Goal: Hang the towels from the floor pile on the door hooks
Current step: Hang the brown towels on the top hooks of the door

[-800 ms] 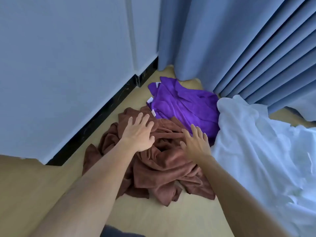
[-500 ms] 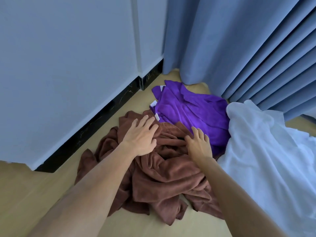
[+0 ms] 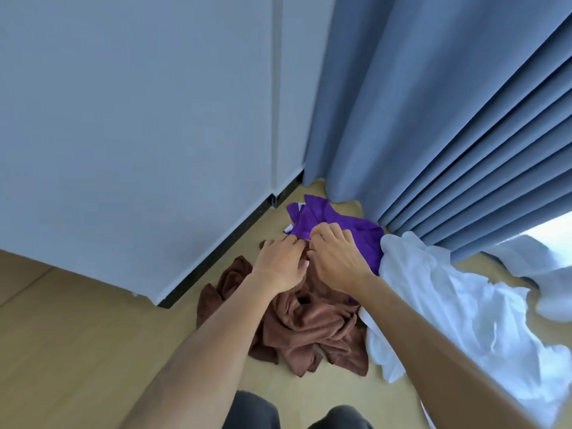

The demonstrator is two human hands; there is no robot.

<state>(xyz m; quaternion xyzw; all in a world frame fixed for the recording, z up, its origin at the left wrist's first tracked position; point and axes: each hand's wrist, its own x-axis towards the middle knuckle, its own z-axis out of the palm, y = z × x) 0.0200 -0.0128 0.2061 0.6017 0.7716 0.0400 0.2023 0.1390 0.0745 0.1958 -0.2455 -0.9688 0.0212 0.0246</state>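
A crumpled brown towel lies on the floor, with a purple towel just behind it and a white towel to the right. Both hands sit close together at the far edge of the brown towel, where it meets the purple one. My left hand has its fingers curled into the brown cloth. My right hand curls its fingers and thumb at the same edge, partly covering the purple towel. What lies under the palms is hidden. No door hooks are in view.
A pale wall with a black skirting board runs along the left. Blue curtains hang down to the floor behind the pile. Wooden floor spreads to the left and front. My knees show at the bottom.
Both hands went from lying flat and apart on the brown towel to close together with curled fingers at its far edge. The view has pulled back and tilted up.
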